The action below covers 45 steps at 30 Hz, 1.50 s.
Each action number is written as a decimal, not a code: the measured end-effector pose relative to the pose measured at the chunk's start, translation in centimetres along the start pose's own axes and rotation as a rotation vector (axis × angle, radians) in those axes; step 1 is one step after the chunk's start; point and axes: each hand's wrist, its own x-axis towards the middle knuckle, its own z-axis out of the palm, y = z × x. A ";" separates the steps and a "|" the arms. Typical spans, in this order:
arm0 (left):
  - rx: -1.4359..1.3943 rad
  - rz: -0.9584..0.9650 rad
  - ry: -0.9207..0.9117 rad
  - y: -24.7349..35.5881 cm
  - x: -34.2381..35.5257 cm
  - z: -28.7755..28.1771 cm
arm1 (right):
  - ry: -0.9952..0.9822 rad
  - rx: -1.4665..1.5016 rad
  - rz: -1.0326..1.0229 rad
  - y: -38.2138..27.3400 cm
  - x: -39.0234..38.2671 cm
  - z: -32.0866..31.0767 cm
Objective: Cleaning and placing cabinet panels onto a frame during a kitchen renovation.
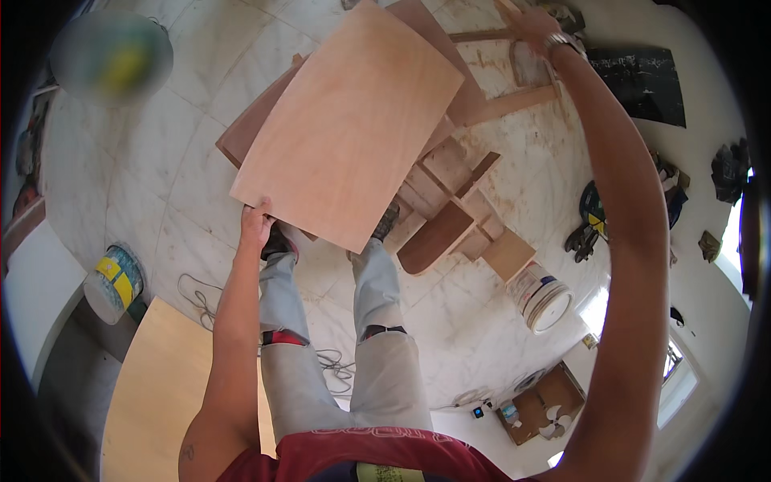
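Note:
A large, pale plywood sheet [349,120] slants across the middle, above other brown boards. Its near left corner is in my left hand [257,223], thumb on top and the other fingers curled beneath. My right hand [534,28], with a metal watch on the wrist, reaches far to the upper right. Its fingers are closed at the corner of a wooden frame [514,104], though the exact grip is small and partly hidden. Under the sheet lies a darker brown board [261,112], mostly covered.
Right of my feet stands a wooden piece with open compartments [442,173], beside a white bucket [548,301]. A blue bucket with a yellow label [116,281] is at left. Loose cable [205,301] lies on the tiles. A black sheet [638,84] rests by the right wall.

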 end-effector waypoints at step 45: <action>-0.070 0.097 0.127 1.3 -5.3 3.3 | -0.170 -0.251 0.442 6.4 -11.0 -5.5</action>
